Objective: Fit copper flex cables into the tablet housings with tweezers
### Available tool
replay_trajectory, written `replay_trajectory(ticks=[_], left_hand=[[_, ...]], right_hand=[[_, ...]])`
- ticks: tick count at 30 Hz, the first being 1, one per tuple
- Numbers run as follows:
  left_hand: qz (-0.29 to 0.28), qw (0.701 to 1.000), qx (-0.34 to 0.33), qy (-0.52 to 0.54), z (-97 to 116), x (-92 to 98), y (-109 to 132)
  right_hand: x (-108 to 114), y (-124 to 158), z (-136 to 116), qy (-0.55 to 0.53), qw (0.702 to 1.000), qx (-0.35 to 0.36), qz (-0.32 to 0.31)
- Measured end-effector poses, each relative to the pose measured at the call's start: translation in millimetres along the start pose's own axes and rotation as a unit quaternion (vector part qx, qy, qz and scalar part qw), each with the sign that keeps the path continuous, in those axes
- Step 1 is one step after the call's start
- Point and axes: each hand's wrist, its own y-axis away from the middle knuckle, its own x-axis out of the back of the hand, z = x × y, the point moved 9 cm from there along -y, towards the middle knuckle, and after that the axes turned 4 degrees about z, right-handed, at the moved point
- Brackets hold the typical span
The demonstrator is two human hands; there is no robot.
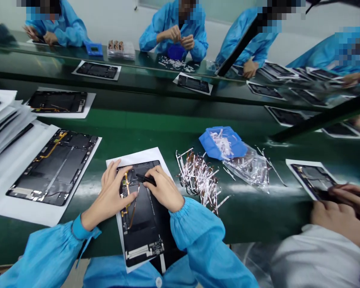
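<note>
A dark tablet back housing point(141, 224) lies on white paper point(159, 154) at the table edge before me, its inside facing up. An orange flex cable and a thin brown strip run along its left part. My right hand point(165, 188) pinches black tweezers point(145, 179), their tips over the upper part of the housing. My left hand point(109, 196) rests at the housing's upper left, thumb and fingers spread, thumb near the brown strip. Right of the housing lies a pile of thin white and brown strips point(199, 178).
A blue tray point(208, 146) of white strips and a clear plastic bag point(250, 168) lie beyond the pile. Another housing point(55, 168) and stacked paper sheets point(6, 128) are at left. A co-worker's hands point(342, 216) work at right; others sit across the table.
</note>
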Motion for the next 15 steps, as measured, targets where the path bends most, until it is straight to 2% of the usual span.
replay_trajectory(ticks=[4, 7, 10, 15], left_hand=[[-0.004, 0.999, 0.045, 0.003, -5.9, 4.9, 44.7], [-0.005, 0.997, 0.082, 0.002, -4.8, 3.5, 65.2], [0.001, 0.995, 0.089, -0.034, 2.1, 0.7, 68.8], [-0.007, 0.996, 0.068, -0.061, 8.5, -3.8, 60.9]], right_hand=[[0.7, 0.8, -3.6, -0.032, 0.999, 0.023, 0.022], [3.2, 11.2, -9.2, -0.061, 0.997, 0.043, 0.028], [14.1, 28.9, -14.3, -0.106, 0.991, 0.064, 0.048], [49.6, 68.0, -25.3, -0.195, 0.965, 0.121, 0.124]])
